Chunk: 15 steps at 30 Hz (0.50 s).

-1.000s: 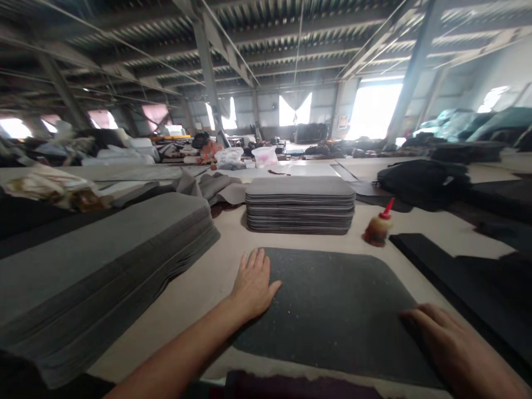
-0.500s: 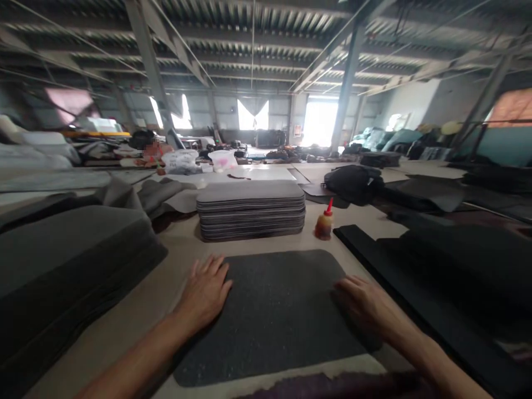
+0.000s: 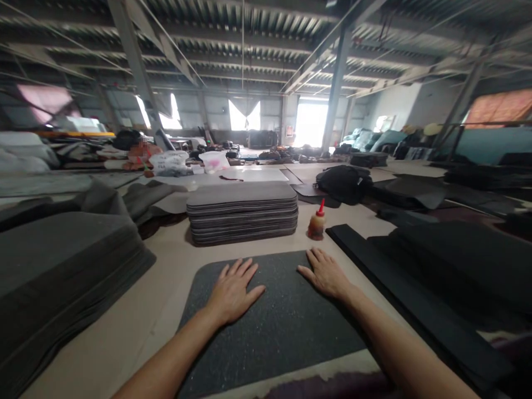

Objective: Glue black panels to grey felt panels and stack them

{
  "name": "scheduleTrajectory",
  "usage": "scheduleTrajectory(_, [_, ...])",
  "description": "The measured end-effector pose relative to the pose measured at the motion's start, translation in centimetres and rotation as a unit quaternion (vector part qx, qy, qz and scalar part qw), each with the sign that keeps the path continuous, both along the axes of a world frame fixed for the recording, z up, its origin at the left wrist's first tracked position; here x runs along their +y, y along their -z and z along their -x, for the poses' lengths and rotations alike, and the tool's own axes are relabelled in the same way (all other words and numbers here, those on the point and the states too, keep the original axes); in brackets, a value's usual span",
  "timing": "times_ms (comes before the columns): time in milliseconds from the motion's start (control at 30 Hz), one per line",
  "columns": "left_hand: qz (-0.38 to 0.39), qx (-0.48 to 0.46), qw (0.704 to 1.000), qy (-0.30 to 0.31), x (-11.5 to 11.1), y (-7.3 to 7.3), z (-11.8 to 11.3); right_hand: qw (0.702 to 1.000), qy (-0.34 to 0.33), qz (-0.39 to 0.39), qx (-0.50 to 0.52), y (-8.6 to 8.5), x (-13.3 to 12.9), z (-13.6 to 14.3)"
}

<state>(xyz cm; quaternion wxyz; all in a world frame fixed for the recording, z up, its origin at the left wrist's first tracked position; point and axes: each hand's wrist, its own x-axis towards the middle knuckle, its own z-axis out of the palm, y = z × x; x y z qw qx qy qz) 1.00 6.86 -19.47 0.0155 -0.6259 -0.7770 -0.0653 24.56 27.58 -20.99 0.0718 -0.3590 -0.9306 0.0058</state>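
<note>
A dark grey sheet with rounded corners [image 3: 282, 327] lies flat on the table in front of me. My left hand [image 3: 233, 291] rests on its upper left part, fingers spread and palm down. On the upper right corner lies my right hand [image 3: 326, 274], also flat with the fingers apart. Neither hand grips anything. Just beyond the sheet stands a neat stack of grey rounded sheets [image 3: 243, 216]. To the right of that stack is a squeeze bottle with a red nozzle [image 3: 316, 224], holding amber-brown liquid.
A tall pile of dark sheets [image 3: 62, 260] fills the left side. Black folded material [image 3: 407, 299] lies along the right. Behind the stack are a black bundle [image 3: 343, 184] and loose grey pieces [image 3: 155, 194]. A person [image 3: 141, 154] is far off at the left.
My left hand has moved inward from the sheet's left edge onto its surface. The right hand has shifted up from the right edge, its fingers opening flat. The view has turned slightly right.
</note>
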Motion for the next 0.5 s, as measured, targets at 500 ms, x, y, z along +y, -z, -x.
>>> scheduleTrajectory(500, [-0.064, 0.096, 0.993, -0.007, -13.4, 1.6, 5.2, 0.992, -0.126, -0.022, -0.004, -3.3, -3.8, -9.7])
